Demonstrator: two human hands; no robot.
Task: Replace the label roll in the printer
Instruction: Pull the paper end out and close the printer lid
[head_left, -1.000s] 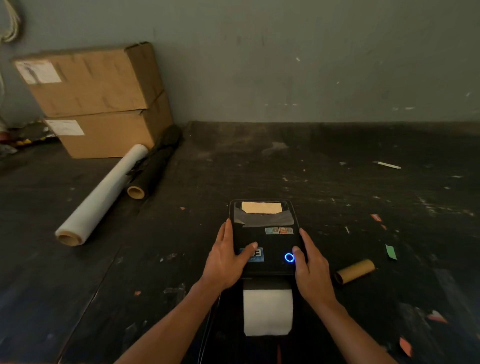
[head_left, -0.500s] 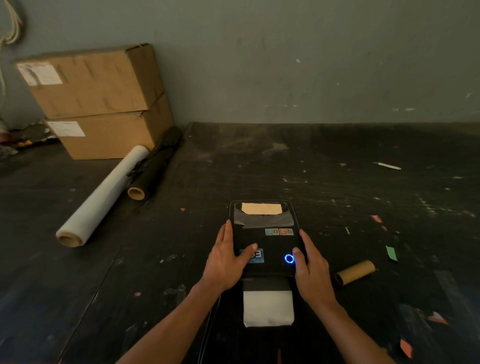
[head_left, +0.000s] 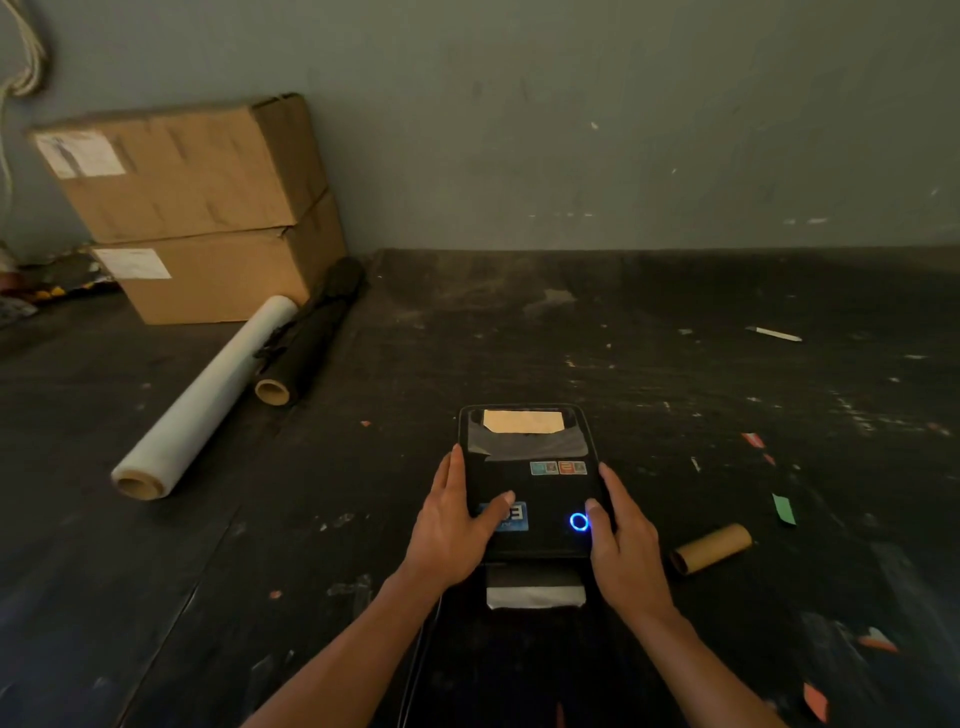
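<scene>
There the black label printer (head_left: 530, 483) sat on the dark, scuffed desk (head_left: 675, 374), just in front of the person, its lid down. The left hand (head_left: 451, 525) lay flat along the printer's left edge, fingers straight and thumb stretched across the lid toward a blue sticker (head_left: 511, 515). The right hand (head_left: 621, 540) lay along the right edge in the same way, its thumb just beside a glowing blue ring (head_left: 578, 521). Neither hand was curled round anything. A short strip of white label paper (head_left: 535, 596) stuck out of the near end of the printer, between the two wrists. An empty cardboard core (head_left: 710, 548) lay on the desk near the right hand. Farther left were a roll of clear film (head_left: 208, 400) and a dark roll (head_left: 306, 338) side by side, with two stacked cardboard boxes (head_left: 202, 208) against the wall behind them.
</scene>
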